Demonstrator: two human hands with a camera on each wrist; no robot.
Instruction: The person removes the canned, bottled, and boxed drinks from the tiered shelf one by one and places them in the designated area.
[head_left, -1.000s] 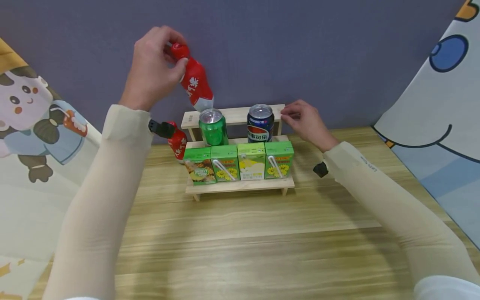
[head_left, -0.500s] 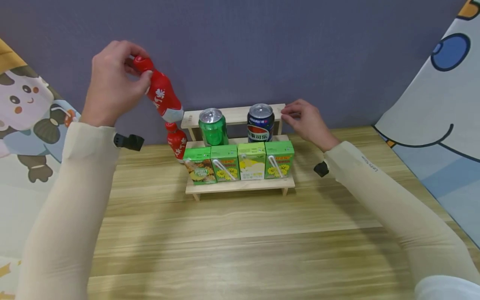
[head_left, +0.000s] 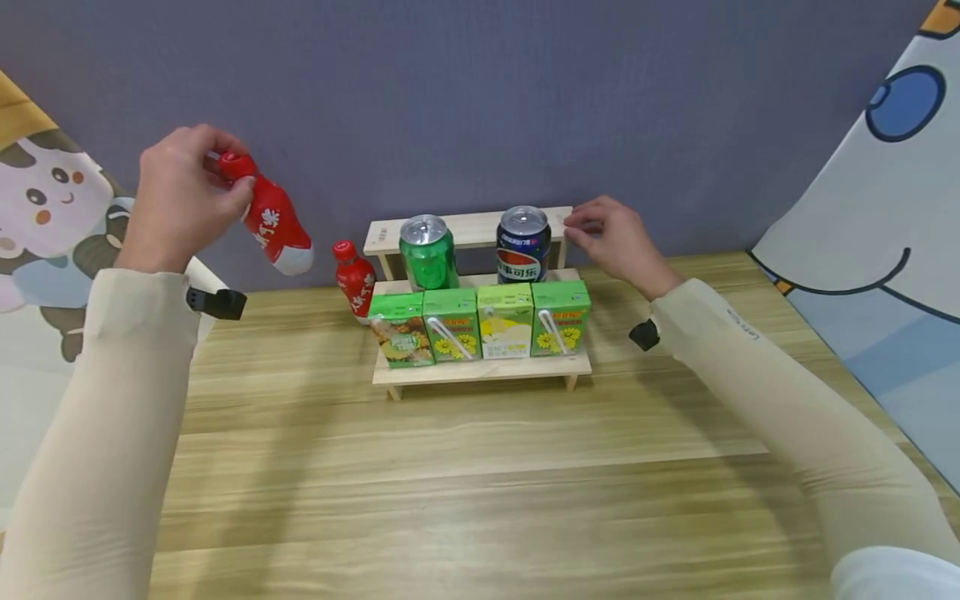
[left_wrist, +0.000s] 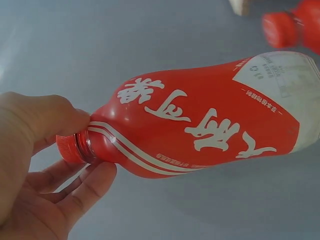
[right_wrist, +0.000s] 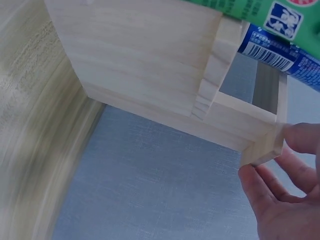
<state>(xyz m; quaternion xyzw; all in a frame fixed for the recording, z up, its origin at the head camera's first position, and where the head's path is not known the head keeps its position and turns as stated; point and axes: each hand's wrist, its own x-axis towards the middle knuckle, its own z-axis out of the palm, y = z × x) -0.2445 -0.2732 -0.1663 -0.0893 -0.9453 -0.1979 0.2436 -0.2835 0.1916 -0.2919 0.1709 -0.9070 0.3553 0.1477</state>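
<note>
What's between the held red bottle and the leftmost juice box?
Head view shows the other red bottle between the held bottle and that juice box.

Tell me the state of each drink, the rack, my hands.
Held red plastic bottle: capped, tilted, in midair
Other red plastic bottle: capped, upright
Green metal can: upright
Blue metal can: upright
Four green-yellow cardboard juice boxes: upright, lined up
Pale wooden tiered rack: standing
Left hand: pinching bottle's neck
Right hand: gripping rack's end

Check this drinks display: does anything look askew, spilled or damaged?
Only the held red-and-white plastic bottle looks askew, tilted in midair because the left hand grips its neck. No spill or damage shows.
</note>
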